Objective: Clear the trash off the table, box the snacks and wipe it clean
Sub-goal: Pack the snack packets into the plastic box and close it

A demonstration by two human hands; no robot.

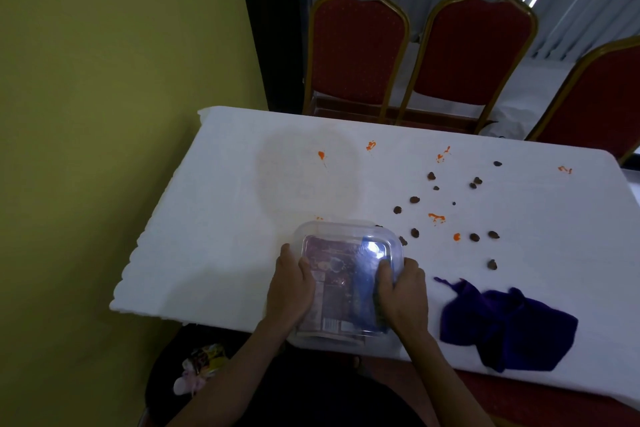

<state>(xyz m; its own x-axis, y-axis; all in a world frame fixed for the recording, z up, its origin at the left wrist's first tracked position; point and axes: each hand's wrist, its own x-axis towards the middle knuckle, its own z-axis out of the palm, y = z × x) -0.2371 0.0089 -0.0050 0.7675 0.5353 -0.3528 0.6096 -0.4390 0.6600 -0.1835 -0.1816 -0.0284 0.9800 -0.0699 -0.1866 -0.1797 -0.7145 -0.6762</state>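
Snack box (346, 236): clear plastic, square with rounded corners, lid on. It sits at the near edge of the desk (225, 218), directly in front of the person.

Contents, seen through the lid:
- One purple-maroon packet (332, 274) lying flat. A barcode (330, 324) and a pale label panel show at its near end. The print is too blurred to read.
- One blue packet (365, 291) beside it on the right, with no legible writing.

Hands: the left hand (291, 288) clasps the box's left side and the right hand (403, 291) clasps its right side. The fingers of both are bent over the lid's edges.

Desk surface, white covering:
- Orange smears (436, 217) are scattered across the middle and far side.
- Brown crumbs (414, 199) lie loose to the right of the box.
- A crumpled dark purple cloth (509, 326) lies near the front edge, right of the box and apart from it.

Below the desk, left: a black bin (166, 357) holding crumpled wrappers (202, 362), one of them yellow, with markings unreadable.

Behind the desk: red padded chairs (356, 45) with gold frames.
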